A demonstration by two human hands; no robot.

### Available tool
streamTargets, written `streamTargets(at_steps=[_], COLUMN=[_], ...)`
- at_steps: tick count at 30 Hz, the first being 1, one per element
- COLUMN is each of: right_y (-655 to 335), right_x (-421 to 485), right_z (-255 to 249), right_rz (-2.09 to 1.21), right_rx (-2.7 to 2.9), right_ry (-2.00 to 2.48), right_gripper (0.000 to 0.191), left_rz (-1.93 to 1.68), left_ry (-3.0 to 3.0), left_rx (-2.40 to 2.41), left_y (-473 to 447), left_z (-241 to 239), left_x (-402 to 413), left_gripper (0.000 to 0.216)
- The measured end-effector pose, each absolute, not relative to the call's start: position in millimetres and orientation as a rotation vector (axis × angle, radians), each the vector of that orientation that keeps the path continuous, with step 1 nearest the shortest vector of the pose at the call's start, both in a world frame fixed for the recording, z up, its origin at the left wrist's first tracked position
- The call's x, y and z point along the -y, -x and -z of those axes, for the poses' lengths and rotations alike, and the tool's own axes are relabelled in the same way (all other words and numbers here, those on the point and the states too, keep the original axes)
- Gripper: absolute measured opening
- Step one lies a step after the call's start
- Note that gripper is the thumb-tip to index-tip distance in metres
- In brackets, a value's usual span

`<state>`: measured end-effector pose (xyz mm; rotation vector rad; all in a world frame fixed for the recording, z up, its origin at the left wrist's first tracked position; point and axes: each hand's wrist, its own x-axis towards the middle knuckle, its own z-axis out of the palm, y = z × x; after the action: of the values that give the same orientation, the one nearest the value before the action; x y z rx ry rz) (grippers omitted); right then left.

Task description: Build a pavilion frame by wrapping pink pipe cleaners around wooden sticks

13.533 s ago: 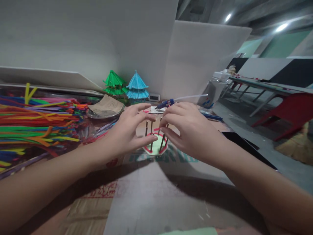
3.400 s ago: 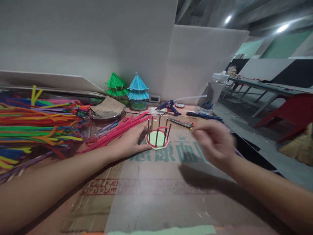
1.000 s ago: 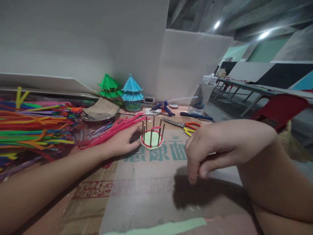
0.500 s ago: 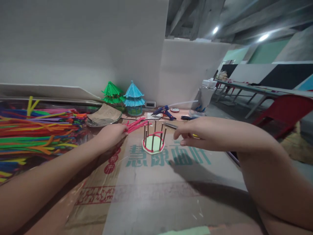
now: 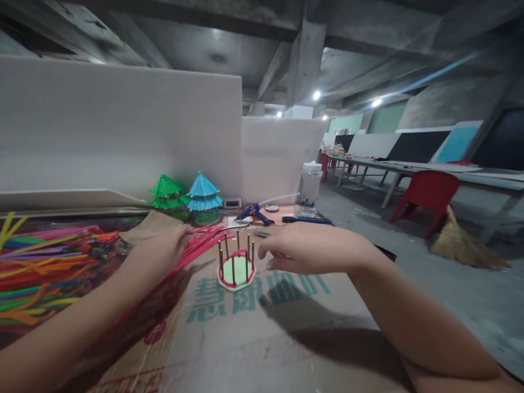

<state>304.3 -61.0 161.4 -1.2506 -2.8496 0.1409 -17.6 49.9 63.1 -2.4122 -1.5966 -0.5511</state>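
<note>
My left hand [image 5: 170, 248] is closed around a bunch of pinkish-red pipe cleaners [image 5: 204, 240], whose ends stick out to the right. More of their length trails below my wrist. My right hand [image 5: 295, 248] hovers just right of a small frame, fingers loosely bent and thumb apart, with nothing visible between them. That frame has a pale green base [image 5: 237, 271] edged in red pipe cleaner, with several brown upright sticks [image 5: 233, 270] around it. Behind my right fingers shows the grey metal tip of a tool [image 5: 261, 233]; the rest of it is hidden.
Multicoloured pipe cleaners [image 5: 49, 267] lie heaped at left. Green [image 5: 166, 191] and blue [image 5: 203, 191] pavilion models stand at the back, beside a glue gun [image 5: 256, 214] and a clear jar [image 5: 310, 188]. Cardboard [image 5: 229, 355] covers the table. A red chair [image 5: 428, 196] and broom [image 5: 462, 243] are farther right.
The camera view has tilted up and turned right. My right hand has come closer to the stick frame. My left hand keeps hold of the pink pipe cleaners, more of which now show.
</note>
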Motion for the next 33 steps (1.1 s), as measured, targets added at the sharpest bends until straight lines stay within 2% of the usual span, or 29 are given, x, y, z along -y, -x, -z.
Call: streamTargets(at_steps=[3, 8, 13, 17, 20, 26, 33], right_y=[-298, -284, -274, -273, -277, -291, -328], right_x=[68, 80, 79, 72, 65, 59, 83], right_z=[-166, -169, -153, -146, -149, -162, -193], right_rz=[-0.13, -0.047, -0.454, -0.625, -0.575, -0.626, -0.359], right_rx=[2.845, 2.636, 2.098, 1.738, 1.573, 1.411, 1.354], right_ry=[1.201, 1.145, 0.796, 0.536, 0.442, 0.333, 0.356], right_gripper=[0.02, 0.035, 0.042, 0.03, 0.022, 0.03, 0.018], left_rz=[0.876, 1.046, 1.237, 1.353, 1.356, 1.215, 0.91], left_ry=[2.417, 2.405, 2.426, 2.381, 2.415, 2.508, 2.643], left_rx=[1.413, 1.195, 0.733, 0.577, 0.53, 0.572, 0.541], left_y=[11, -20, -65, -84, -83, -54, -34], left_z=[-90, -126, -143, -147, -142, -117, -119], left_x=[-15, 34, 42, 43, 41, 25, 19], left_gripper=[0.037, 0.032, 0.026, 0.023, 0.024, 0.029, 0.039])
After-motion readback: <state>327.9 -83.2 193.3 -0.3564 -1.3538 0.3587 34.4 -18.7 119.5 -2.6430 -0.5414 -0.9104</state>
